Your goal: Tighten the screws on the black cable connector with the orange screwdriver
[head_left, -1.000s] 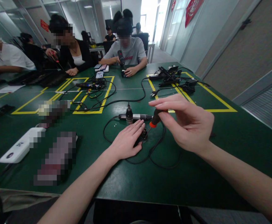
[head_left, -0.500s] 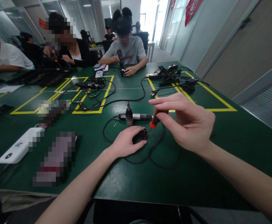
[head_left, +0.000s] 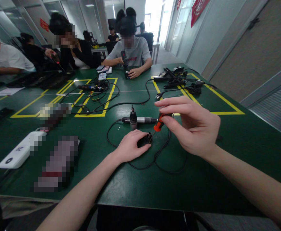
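My left hand (head_left: 132,146) rests low on the green table, its thumb and fingers closed round a small black round part (head_left: 148,138) with a short raised collar. Above and to the right, my right hand (head_left: 190,125) pinches the orange and black handle of a screwdriver (head_left: 158,124). Its thin shaft slants down to the left, and the tip meets or nearly meets the black part. Just behind my left hand a black tool piece with a pointed metal tip (head_left: 133,118) stands upright. A silver and black pen-shaped handpiece (head_left: 144,120) lies behind it, with its cord looping around.
At the left lie a white power strip (head_left: 17,152) and a blurred-out flat object (head_left: 58,162). Tangled black cables (head_left: 98,88) and a heap of dark tools (head_left: 176,78) lie farther back by yellow tape. Across the table a person (head_left: 130,48) holds a power tool; others sit left.
The screwdriver and my right hand have shifted very slightly, and the black part looks a little more tilted. My left hand stays in place. A co-worker at the left has raised a hand to the face.
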`<state>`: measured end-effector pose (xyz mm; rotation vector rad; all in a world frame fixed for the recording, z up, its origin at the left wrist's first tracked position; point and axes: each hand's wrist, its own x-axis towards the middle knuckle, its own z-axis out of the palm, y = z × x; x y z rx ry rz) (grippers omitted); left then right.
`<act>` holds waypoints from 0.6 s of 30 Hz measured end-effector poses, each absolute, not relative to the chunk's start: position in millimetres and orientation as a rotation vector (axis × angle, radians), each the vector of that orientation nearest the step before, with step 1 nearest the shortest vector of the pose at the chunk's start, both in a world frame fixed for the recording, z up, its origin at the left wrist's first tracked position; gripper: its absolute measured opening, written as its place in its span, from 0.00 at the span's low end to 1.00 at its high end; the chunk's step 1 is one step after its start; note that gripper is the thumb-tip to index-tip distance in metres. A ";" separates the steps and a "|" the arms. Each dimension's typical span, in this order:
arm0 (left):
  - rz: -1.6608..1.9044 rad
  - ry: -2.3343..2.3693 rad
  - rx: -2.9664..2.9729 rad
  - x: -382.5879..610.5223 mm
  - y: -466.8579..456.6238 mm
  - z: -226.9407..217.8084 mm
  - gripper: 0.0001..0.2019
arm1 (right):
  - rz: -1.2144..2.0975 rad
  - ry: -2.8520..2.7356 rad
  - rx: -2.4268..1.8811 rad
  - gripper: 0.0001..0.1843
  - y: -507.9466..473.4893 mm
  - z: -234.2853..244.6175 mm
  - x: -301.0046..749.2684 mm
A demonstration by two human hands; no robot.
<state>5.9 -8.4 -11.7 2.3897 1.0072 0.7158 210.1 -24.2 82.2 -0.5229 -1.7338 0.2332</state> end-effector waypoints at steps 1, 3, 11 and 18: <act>0.714 1.005 2.393 6.0 -8.3 -11.7 0.11 | 0.246 -1.733 -0.525 0.17 -24.6 81.8 210.4; 0.723 0.999 2.397 6.2 -8.3 -11.7 0.11 | 0.260 -1.736 -0.521 0.19 -25.2 81.3 211.0; 0.739 0.992 2.404 6.0 -8.3 -13.0 0.10 | 0.254 -1.741 -0.509 0.18 -24.0 81.3 211.4; 0.741 0.989 2.398 6.3 -8.9 -12.6 0.11 | 0.250 -1.752 -0.530 0.18 -26.2 84.1 211.0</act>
